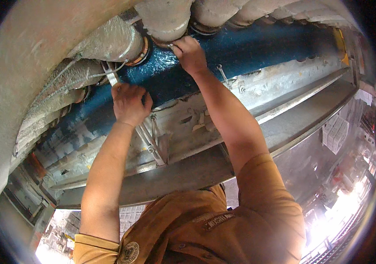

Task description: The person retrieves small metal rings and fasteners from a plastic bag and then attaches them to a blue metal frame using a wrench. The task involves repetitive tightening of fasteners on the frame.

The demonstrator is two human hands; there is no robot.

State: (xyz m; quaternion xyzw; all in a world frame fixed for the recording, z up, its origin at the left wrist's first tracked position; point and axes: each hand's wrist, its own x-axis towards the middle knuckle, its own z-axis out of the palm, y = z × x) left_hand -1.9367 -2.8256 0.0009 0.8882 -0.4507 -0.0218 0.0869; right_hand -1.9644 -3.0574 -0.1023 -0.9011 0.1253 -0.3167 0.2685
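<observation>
Left hand [128, 103] fingers curled shut around wrench [111, 75] shank; open jaw end just above knuckles, set at flange joint [138, 52] between insulated pipe [108, 42] and blue body [241, 48]. Right hand [190, 53] fingertips pinched together on something small at lip of next joint [166, 42], item itself hidden. Spare spanners [152, 141] lying below left wrist on grey ledge [285, 92]; another [223, 75] beside right forearm. Judged mid-job: fasteners under attention, pipes in place, remaining count not visible.
</observation>
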